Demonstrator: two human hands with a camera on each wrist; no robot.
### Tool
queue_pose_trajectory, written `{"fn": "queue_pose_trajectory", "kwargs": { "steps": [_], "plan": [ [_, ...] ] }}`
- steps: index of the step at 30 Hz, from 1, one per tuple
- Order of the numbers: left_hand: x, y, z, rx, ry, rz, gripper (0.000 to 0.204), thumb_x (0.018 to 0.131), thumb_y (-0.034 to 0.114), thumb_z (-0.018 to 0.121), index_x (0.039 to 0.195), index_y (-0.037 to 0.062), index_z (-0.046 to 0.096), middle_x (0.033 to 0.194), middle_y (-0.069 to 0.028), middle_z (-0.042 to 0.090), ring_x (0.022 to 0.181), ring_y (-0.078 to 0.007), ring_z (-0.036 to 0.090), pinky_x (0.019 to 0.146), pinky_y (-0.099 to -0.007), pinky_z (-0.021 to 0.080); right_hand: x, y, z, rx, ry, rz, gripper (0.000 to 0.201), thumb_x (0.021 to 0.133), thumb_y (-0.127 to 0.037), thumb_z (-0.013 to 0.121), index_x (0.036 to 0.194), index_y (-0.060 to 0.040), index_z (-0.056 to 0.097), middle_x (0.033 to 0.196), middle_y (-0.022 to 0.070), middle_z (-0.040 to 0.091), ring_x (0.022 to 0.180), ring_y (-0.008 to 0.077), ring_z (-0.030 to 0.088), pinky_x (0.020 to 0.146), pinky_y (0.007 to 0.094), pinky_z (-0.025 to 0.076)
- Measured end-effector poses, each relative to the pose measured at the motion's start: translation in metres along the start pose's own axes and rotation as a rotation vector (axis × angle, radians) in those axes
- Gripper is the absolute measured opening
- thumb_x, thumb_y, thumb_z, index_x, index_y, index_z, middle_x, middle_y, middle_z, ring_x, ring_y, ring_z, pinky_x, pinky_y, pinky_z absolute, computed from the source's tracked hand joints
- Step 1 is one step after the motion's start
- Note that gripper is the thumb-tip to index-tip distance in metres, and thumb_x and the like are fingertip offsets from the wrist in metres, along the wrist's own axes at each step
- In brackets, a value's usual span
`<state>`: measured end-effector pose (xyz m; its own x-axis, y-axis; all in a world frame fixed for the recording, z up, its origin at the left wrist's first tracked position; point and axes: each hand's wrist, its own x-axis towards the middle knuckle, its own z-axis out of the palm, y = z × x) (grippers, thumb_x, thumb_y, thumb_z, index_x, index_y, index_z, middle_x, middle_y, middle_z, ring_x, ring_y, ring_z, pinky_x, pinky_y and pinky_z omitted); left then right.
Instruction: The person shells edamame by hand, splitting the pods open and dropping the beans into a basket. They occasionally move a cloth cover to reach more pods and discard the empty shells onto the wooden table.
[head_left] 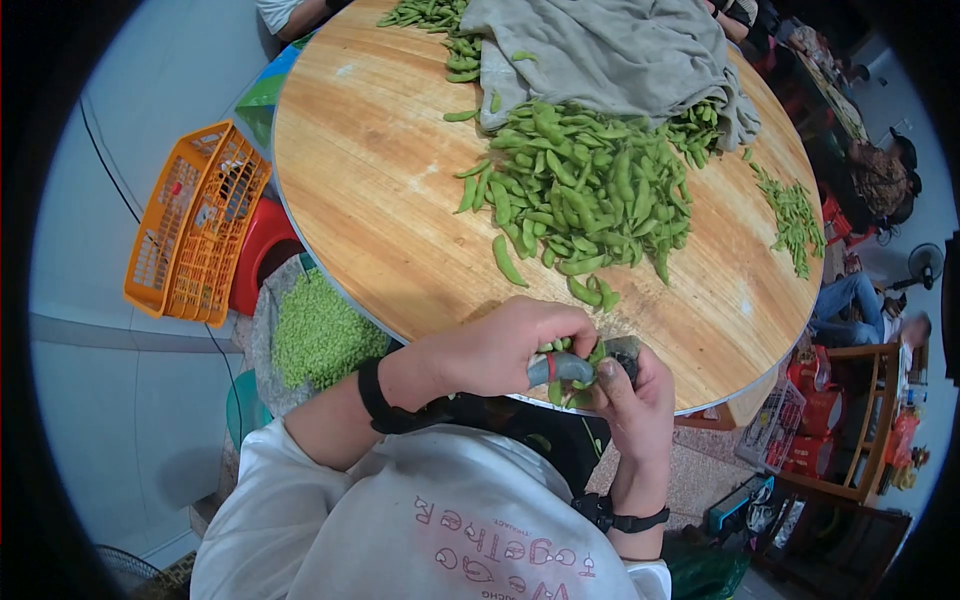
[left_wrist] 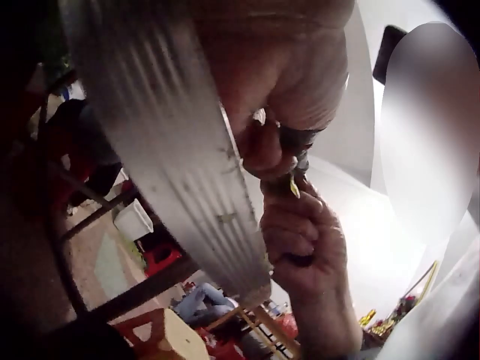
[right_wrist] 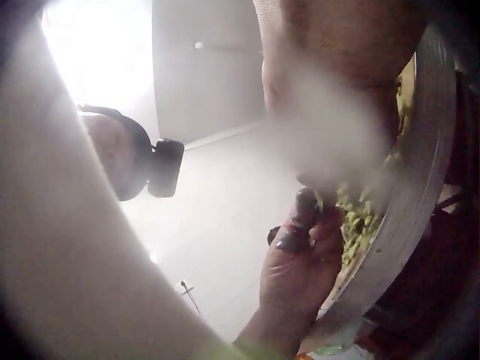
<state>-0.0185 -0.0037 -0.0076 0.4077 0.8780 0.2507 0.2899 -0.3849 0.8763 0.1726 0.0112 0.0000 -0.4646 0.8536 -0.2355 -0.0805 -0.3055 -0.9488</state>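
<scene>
Close to the table's near edge, my left hand grips green soybean pods in its curled fingers. A grey cover with a red band sits on its thumb. Right against it, my right hand pinches a soybean pod between thumb and fingers; a dark cover shows at its fingertips. In the left wrist view a small yellow-green bit sticks out where the hands meet. The right wrist view shows the left hand with its covered thumb raised, partly blurred.
A large pile of soybean pods lies ahead on the round wooden table, partly under a grey cloth. More pods lie at the right. Shelled beans fill a lined container at lower left, near an orange crate.
</scene>
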Motion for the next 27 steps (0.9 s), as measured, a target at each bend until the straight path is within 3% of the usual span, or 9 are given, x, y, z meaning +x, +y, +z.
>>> {"fn": "queue_pose_trajectory", "kwargs": {
  "steps": [3,5,7,8,11,15,21,23,27],
  "plan": [
    [-0.006,-0.008,0.006,-0.777,-0.054,-0.181,0.021,0.076,0.001,0.061,0.093,0.0063,0.050,0.086,-0.0041,0.059,0.073,-0.0121,0.056,0.061,-0.0221,0.044,-0.007,-0.002,-0.003,-0.097,-0.030,-0.079,0.011,0.085,-0.010,0.058,0.083,-0.0005,0.055,0.060,-0.0006,0.051,0.048,0.0049,0.044,0.045,0.0188,0.034],
    [-0.011,-0.007,-0.005,-0.850,-0.020,-0.274,0.019,0.078,0.003,0.058,0.095,0.0060,0.050,0.086,-0.0024,0.058,0.073,-0.0093,0.055,0.061,-0.0204,0.043,-0.009,-0.012,-0.013,-0.126,-0.076,-0.090,0.011,0.084,-0.010,0.059,0.084,0.0000,0.056,0.061,0.0007,0.053,0.049,0.0058,0.047,0.046,0.0198,0.037],
    [-0.013,-0.005,-0.014,-0.846,0.108,-0.408,0.015,0.085,0.007,0.053,0.099,0.0037,0.051,0.084,-0.0005,0.059,0.072,-0.0050,0.053,0.061,-0.0164,0.040,-0.004,-0.028,-0.026,-0.451,-0.752,-0.029,0.013,0.080,-0.009,0.061,0.089,-0.0002,0.059,0.062,0.0041,0.057,0.051,0.0083,0.051,0.049,0.0226,0.041],
    [-0.016,-0.007,-0.015,-0.845,0.107,-0.407,0.015,0.085,0.007,0.053,0.099,0.0037,0.051,0.084,-0.0005,0.059,0.072,-0.0050,0.053,0.061,-0.0164,0.040,-0.002,-0.028,-0.026,-0.452,-0.750,-0.030,0.013,0.080,-0.009,0.061,0.089,-0.0002,0.059,0.062,0.0041,0.057,0.051,0.0083,0.051,0.049,0.0226,0.041],
    [-0.021,-0.011,-0.014,-0.737,0.152,-0.461,0.017,0.085,0.007,0.054,0.102,0.0038,0.053,0.085,-0.0005,0.059,0.072,-0.0042,0.052,0.060,-0.0162,0.040,0.018,-0.024,-0.019,-0.858,0.049,-0.263,0.021,0.075,-0.012,0.064,0.092,-0.0007,0.060,0.061,0.0135,0.058,0.052,0.0207,0.056,0.052,0.0299,0.045],
    [-0.016,-0.002,-0.002,-0.677,0.128,-0.466,0.019,0.085,0.008,0.056,0.104,0.0039,0.056,0.087,0.0012,0.057,0.074,-0.0031,0.050,0.064,-0.0170,0.040,0.048,-0.015,-0.018,-1.278,0.121,-0.426,0.015,0.077,-0.010,0.063,0.085,0.0010,0.057,0.063,0.0181,0.057,0.055,0.0315,0.056,0.053,0.0322,0.044],
    [0.000,0.001,0.020,-0.809,0.357,-0.371,0.022,0.085,0.011,0.059,0.105,0.0026,0.055,0.084,0.0032,0.054,0.072,-0.0030,0.049,0.062,-0.0165,0.038,0.037,-0.005,-0.024,-0.558,0.109,-0.249,0.011,0.082,-0.008,0.059,0.088,0.0013,0.056,0.066,0.0056,0.057,0.055,0.0110,0.049,0.051,0.0230,0.039],
    [0.009,0.005,0.023,-1.274,0.382,-0.474,0.022,0.085,0.011,0.058,0.105,0.0022,0.055,0.082,0.0016,0.053,0.069,-0.0028,0.047,0.055,-0.0152,0.035,0.029,-0.010,-0.016,-0.225,0.101,-0.117,0.009,0.086,-0.008,0.057,0.088,0.0006,0.057,0.069,-0.0043,0.053,0.057,0.0010,0.043,0.049,0.0156,0.032],
    [0.016,-0.003,0.028,-1.391,0.456,-0.401,0.022,0.084,0.010,0.057,0.105,0.0021,0.056,0.086,-0.0001,0.055,0.068,-0.0030,0.048,0.054,-0.0149,0.034,0.016,-0.017,-0.009,-0.142,-0.042,-0.061,0.015,0.090,-0.013,0.049,0.094,0.0005,0.054,0.067,-0.0016,0.050,0.055,0.0036,0.041,0.048,0.0176,0.032]
  ]
}}
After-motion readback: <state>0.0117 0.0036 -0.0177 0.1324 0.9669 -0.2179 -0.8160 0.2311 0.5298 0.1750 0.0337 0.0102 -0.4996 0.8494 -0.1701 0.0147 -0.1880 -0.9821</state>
